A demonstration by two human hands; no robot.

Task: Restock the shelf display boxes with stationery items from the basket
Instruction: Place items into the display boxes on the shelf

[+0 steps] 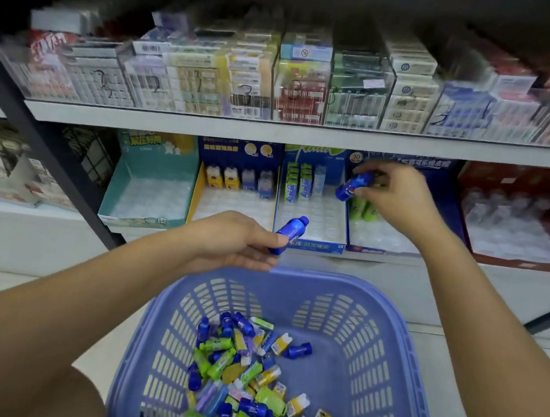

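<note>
Both hands hold small blue bottle-shaped items above the basket.

Left grip is closed around one blue bottle-shaped item near the blue-fronted cardboard display box; right grip pinches another blue bottle-shaped piece over the far dark-blue box. The lilac slotted plastic basket holds the mixed items.
</note>
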